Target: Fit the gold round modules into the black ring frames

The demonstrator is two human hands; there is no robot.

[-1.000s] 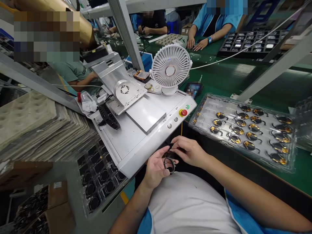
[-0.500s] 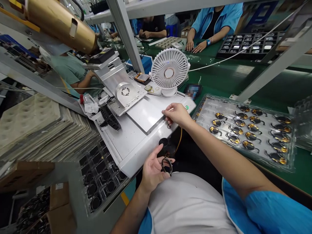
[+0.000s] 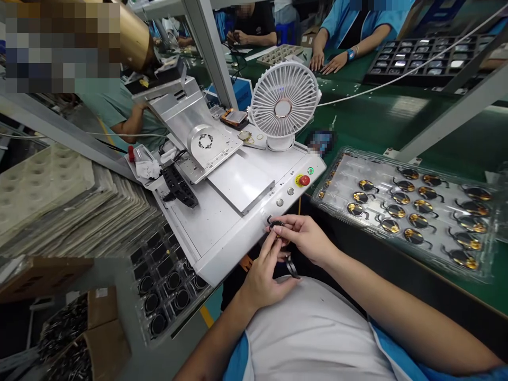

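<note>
My left hand (image 3: 264, 278) and my right hand (image 3: 306, 238) meet just off the front edge of a white bench machine (image 3: 226, 248). Between their fingertips is a small black curved piece (image 3: 275, 224), pinched by my right thumb and forefinger. A black ring (image 3: 292, 267) hangs below my left hand, apparently held by its lower fingers, though the grip is partly hidden. A red emergency-stop button (image 3: 304, 180) and several round panel buttons lie a little beyond my hands.
A transparent plastic tray (image 3: 400, 211) of gold-and-black round parts lies to the right on the green bench. A black tray of rings (image 3: 166, 286) sits lower left, beside stacked pulp trays (image 3: 47, 190). A white fan (image 3: 284, 103) stands behind the machine. A co-worker's hands (image 3: 327, 62) rest across the bench.
My right hand has moved back from the machine's panel to my left hand. The small black piece now shows between my fingertips, and the black ring sits lower.
</note>
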